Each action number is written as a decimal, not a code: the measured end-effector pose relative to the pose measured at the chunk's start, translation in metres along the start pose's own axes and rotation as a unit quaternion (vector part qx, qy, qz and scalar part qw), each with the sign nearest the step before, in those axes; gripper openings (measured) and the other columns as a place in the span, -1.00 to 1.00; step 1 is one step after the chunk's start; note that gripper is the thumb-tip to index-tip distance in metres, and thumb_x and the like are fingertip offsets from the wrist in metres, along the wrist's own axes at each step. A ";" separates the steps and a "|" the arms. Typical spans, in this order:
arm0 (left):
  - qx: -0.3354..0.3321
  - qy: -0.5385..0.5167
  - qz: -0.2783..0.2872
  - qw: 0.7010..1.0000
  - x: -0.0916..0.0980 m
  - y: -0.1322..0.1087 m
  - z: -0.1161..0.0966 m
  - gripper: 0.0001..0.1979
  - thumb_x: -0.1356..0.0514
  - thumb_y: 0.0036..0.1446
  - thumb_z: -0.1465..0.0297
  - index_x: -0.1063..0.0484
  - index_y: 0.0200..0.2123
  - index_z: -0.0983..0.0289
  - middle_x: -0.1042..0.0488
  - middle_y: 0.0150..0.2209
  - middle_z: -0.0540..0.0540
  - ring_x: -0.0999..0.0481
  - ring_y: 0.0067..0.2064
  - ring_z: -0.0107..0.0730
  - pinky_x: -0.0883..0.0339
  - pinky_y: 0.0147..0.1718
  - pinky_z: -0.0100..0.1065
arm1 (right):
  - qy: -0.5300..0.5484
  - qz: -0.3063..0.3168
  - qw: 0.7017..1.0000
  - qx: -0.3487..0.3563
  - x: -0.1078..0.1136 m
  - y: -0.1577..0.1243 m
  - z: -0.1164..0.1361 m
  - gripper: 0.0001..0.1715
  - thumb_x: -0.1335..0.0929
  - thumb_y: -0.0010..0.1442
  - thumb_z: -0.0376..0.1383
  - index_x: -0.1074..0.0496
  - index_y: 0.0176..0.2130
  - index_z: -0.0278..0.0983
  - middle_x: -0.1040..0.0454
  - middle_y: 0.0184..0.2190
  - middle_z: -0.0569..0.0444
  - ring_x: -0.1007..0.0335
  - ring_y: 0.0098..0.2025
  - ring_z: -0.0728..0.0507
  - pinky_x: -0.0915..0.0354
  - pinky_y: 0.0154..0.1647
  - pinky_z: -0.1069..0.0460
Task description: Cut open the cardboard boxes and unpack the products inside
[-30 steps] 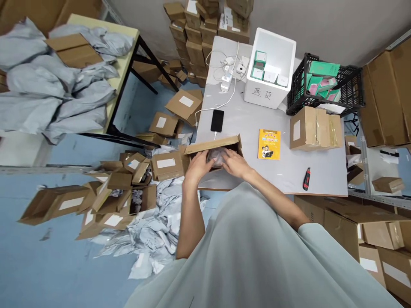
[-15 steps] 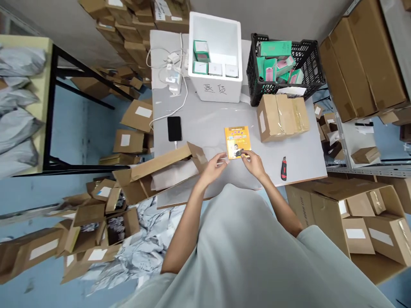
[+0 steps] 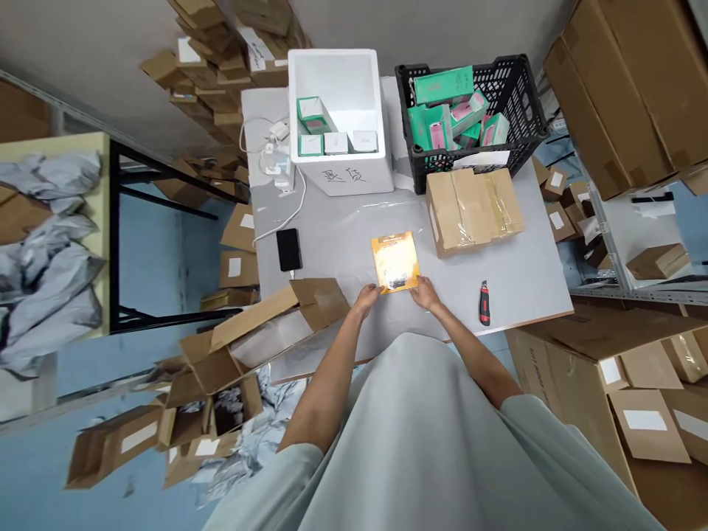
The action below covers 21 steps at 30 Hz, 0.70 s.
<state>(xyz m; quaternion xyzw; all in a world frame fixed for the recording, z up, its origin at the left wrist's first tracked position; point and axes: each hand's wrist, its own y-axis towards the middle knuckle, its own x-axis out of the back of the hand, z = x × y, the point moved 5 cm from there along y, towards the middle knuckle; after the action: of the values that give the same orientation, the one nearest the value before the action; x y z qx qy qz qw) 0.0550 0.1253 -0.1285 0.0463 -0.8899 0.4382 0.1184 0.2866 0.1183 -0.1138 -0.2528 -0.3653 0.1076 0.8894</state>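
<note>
A thin yellow-orange book [image 3: 396, 259] with a glossy cover is at the middle of the grey table [image 3: 337, 228], glare washing out most of its print. My left hand [image 3: 367, 298] pinches its lower left corner. At the lower right corner my right hand [image 3: 425, 293] grips it, thumb near the edge. To the left of my left hand lies an open cardboard box [image 3: 271, 317] with white lining inside. A black and red utility knife [image 3: 484, 304] rests to the right of my right hand.
A white foam box [image 3: 354, 173] holding several small cartons stands at the back. Beside it are a black crate [image 3: 420, 173] of green boxes and a taped cardboard carton [image 3: 470, 214]. A phone [image 3: 288, 249] on a cable lies at left. Cartons [image 3: 644, 420] fill a large box at right.
Both my hands have closed on the lower corners of the book, which is now slightly tilted and catches the light. The camera view has turned a little.
</note>
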 end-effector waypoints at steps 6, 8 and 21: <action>0.002 -0.054 0.001 0.999 -0.021 -0.005 -0.007 -0.50 -0.60 0.09 0.19 -0.65 -0.01 0.36 -0.74 -0.17 0.25 -0.71 -0.05 -0.06 -0.59 -0.02 -0.19 | 0.065 -0.001 0.998 -0.005 0.000 0.001 -0.010 -0.32 -0.46 0.36 -0.32 -0.46 0.40 -0.44 -0.44 0.43 -0.40 -0.29 0.56 -0.37 -0.17 0.61 -0.18; -0.015 -0.078 0.013 0.997 -0.024 -0.013 -0.013 -0.53 -0.57 0.13 0.19 -0.65 -0.01 0.35 -0.73 -0.18 0.21 -0.71 -0.13 -0.15 -0.61 -0.05 -0.20 | 0.100 0.002 0.995 -0.003 0.004 0.000 -0.013 -0.37 -0.47 0.33 -0.34 -0.51 0.34 -0.42 -0.52 0.37 -0.37 -0.36 0.51 -0.37 -0.24 0.58 -0.20; -0.190 -0.123 0.187 0.956 0.041 -0.159 -0.017 -0.25 -0.55 0.06 -0.18 -0.71 0.11 0.25 -0.75 0.09 0.24 -0.71 0.09 0.05 -0.59 0.14 -0.08 | 0.457 0.051 0.883 0.092 0.047 -0.109 0.032 -0.21 -0.64 0.10 0.24 -0.62 0.09 -0.20 -0.78 -0.03 -0.09 -0.73 0.09 -0.36 -0.65 0.16 -0.24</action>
<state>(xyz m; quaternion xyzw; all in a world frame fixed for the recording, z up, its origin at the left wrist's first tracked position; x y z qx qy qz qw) 0.0475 0.0427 0.0141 -0.0909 -0.9572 0.2661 -0.0691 0.2978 0.0550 -0.0091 -0.2090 0.1070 0.0587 0.9703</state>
